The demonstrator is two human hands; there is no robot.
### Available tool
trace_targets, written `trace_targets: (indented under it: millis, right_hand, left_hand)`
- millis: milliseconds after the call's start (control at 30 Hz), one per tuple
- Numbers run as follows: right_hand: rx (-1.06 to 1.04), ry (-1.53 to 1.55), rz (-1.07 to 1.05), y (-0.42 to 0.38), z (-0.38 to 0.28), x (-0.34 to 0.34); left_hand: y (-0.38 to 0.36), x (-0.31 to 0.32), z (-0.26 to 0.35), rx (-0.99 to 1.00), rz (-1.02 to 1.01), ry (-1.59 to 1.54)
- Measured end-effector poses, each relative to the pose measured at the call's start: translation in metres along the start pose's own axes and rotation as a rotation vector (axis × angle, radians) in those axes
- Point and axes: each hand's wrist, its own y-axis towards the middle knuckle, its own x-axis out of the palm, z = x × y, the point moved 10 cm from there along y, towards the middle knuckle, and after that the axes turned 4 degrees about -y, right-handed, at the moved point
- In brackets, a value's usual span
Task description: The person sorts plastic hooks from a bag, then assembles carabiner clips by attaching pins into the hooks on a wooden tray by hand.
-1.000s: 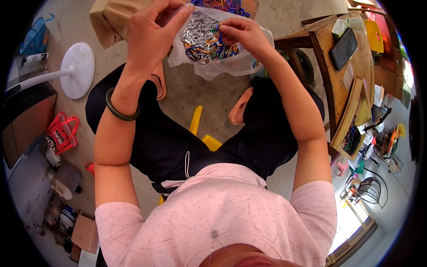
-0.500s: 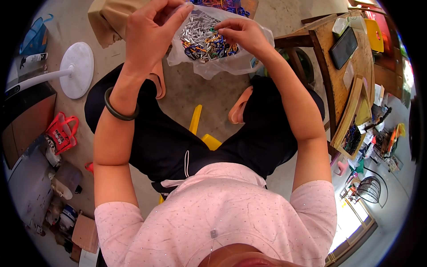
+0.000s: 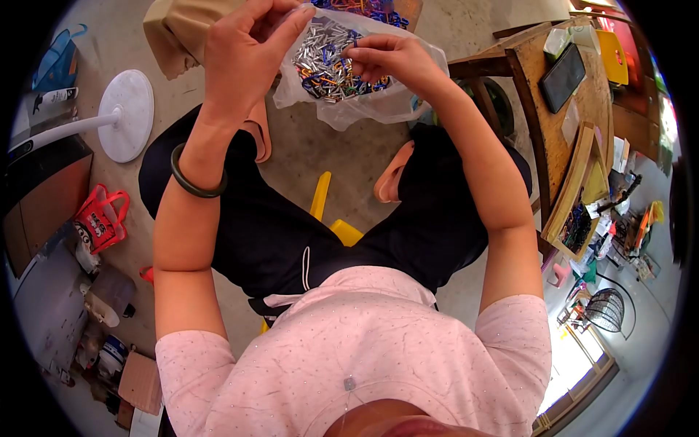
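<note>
A clear plastic bag [image 3: 349, 113] lies spread on the far side of my feet. Inside it is a heap of small silver metal pieces [image 3: 320, 51], mixed with blue and orange clips [image 3: 313, 84]. Over the right part of the heap, my right hand [image 3: 397, 58] pinches thumb and forefinger together, with a small blue clip [image 3: 352, 38] at the tips. My left hand [image 3: 251, 51] is raised beside the bag's left edge, thumb and fingers closed in a pinch. What it holds is too small to make out, and part of the hand is cut off by the top edge.
More blue and orange clips [image 3: 375, 9] lie beyond the bag. A tan cloth-covered thing [image 3: 178, 33] stands left of it. On the right is a wooden table [image 3: 528, 54] with a black phone [image 3: 563, 79]. A white round stand base [image 3: 131, 138] rests on the floor at left.
My right hand has shifted slightly left over the heap. A green piece showed near its fingertips before; a blue one shows there now. My left hand has barely moved.
</note>
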Motion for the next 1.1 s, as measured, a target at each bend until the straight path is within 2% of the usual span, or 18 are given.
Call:
trace_targets:
  millis: [167, 267, 367, 467, 567, 600, 700, 767, 833, 933, 1033, 1100]
  right_hand:
    - [-0.098, 0.105, -0.157, -0.009, -0.018, 0.019]
    - [-0.075, 0.187, -0.255, -0.015, -0.021, 0.027]
    - [-0.086, 0.091, -0.29, -0.015, -0.023, 0.029]
    - [-0.127, -0.203, -0.177, -0.007, -0.011, 0.023]
    - [-0.227, -0.359, -0.025, -0.006, -0.014, 0.014]
    - [-0.237, -0.399, -0.041, -0.012, -0.023, 0.015]
    - [-0.266, -0.12, -0.261, -0.047, -0.072, 0.019]
    - [-0.327, 0.025, -0.167, -0.061, -0.101, -0.016]
    - [-0.391, -0.107, 0.01, -0.059, -0.107, -0.057]
    - [-0.335, -0.178, -0.119, -0.054, -0.1, -0.031]
    - [-0.331, -0.342, -0.103, -0.052, -0.088, 0.007]
    - [-0.31, -0.254, -0.093, -0.051, -0.078, 0.011]
  left_hand:
    - [0.0, -0.001, 0.002, -0.006, 0.005, 0.021]
    - [0.0, 0.0, 0.004, 0.002, 0.007, 0.025]
    - [0.001, 0.001, 0.003, -0.018, -0.004, 0.028]
    - [-0.002, 0.002, 0.01, -0.008, 0.013, 0.098]
    - [-0.008, 0.009, -0.011, -0.267, -0.08, -0.115]
    - [-0.009, 0.011, -0.012, -0.28, -0.083, -0.188]
    - [-0.012, 0.014, -0.019, -0.345, -0.102, -0.352]
    - [-0.014, 0.01, -0.022, -0.397, -0.11, -0.388]
    - [-0.013, 0.013, -0.014, -0.41, -0.096, -0.432]
    - [-0.013, 0.013, -0.021, -0.465, -0.075, -0.476]
    - [-0.013, 0.011, -0.029, -0.502, -0.052, -0.533]
    - [-0.013, 0.011, -0.029, -0.497, -0.052, -0.555]
